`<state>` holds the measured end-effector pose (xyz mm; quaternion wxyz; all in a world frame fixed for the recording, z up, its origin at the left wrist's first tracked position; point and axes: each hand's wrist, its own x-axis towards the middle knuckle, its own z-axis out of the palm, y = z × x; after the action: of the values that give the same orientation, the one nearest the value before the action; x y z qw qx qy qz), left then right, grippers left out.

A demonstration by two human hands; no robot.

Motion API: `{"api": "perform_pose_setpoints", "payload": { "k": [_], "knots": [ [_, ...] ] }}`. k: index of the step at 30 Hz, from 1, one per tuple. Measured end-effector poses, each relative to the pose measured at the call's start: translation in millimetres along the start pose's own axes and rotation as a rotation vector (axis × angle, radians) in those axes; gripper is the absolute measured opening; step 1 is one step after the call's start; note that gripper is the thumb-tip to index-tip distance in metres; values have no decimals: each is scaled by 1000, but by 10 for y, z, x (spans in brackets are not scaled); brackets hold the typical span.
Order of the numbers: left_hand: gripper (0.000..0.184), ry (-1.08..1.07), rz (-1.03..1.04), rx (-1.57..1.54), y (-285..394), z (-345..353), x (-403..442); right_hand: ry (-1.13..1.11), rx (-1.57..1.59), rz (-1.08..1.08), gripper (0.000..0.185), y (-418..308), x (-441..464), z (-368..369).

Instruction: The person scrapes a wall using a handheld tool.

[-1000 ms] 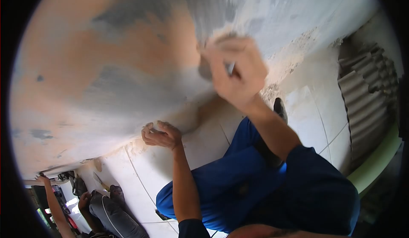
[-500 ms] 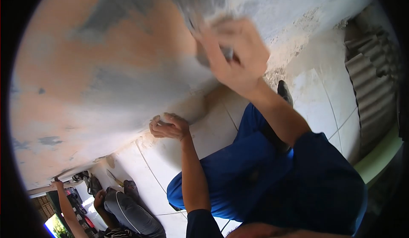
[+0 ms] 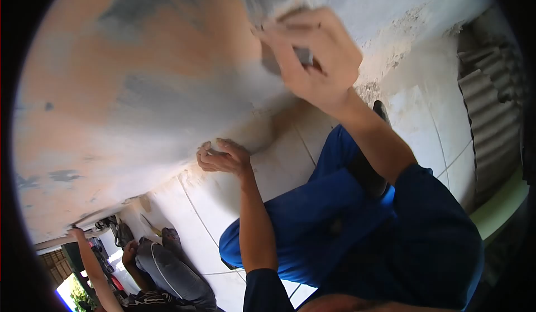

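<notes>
A wall [image 3: 184, 105] with orange, grey and whitish patches fills the upper left. My right hand [image 3: 321, 61] is against it at upper centre, its thumb and fingers pinched; what they hold, if anything, cannot be made out. A dark shape shows on the wall behind the thumb. Lower down, my left hand [image 3: 224, 157] is beside the foot of the wall with its fingers curled; whether something small is in it is hidden.
White floor tiles [image 3: 285, 158] lie below the wall. Corrugated sheets [image 3: 494, 122] stand at the right, near a pale green curved object [image 3: 505, 211]. At lower left a co-worker in grey trousers [image 3: 170, 273] reaches one hand [image 3: 76, 233] to the wall.
The view has shifted, so the co-worker and floor sit further right. My right hand has moved slightly up along the wall, still pinched. My left hand stays curled near the wall's foot.
</notes>
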<state>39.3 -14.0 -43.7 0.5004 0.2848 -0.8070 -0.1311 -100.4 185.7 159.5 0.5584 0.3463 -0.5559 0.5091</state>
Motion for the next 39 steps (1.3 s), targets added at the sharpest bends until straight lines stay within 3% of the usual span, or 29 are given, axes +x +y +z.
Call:
{"api": "perform_pose_setpoints", "payload": {
  "k": [8, 13, 15, 18, 20, 28, 31, 35, 38, 39],
  "knots": [
    [37, 16, 31, 21, -28, 32, 20, 0, 11, 28, 21, 53, -293, -50],
    [40, 19, -18, -24, -29, 19, -23, 99, -66, -93, 20, 119, 48, -1],
    [38, 17, -26, -11, -12, 11, -20, 8, -51, -75, 20, 98, -142, -117],
    [36, 26, 14, 8, -31, 42, 5, 50, 35, 30, 19, 76, -213, -58],
    [36, 17, 28, 3, -59, 36, -8, 69, -120, -36, 18, 33, 93, -36],
    [38, 24, 10, 10, -55, 22, 25, 87, 9, 44, 17, 10, -179, 26],
    [39, 19, -12, 6, -100, 0, -80, 78, -119, -5, 19, -6, 2, 26],
    [39, 13, -24, 10, -64, 28, -50, 144, 63, 256, 13, -118, -413, 49],
    [40, 17, -3, -4, -38, 49, 5, 160, -27, 7, 13, 41, -174, 70],
    [40, 8, -6, -10, -44, 27, -23, 146, -23, 40, 13, 68, -111, 57]
  ]
}}
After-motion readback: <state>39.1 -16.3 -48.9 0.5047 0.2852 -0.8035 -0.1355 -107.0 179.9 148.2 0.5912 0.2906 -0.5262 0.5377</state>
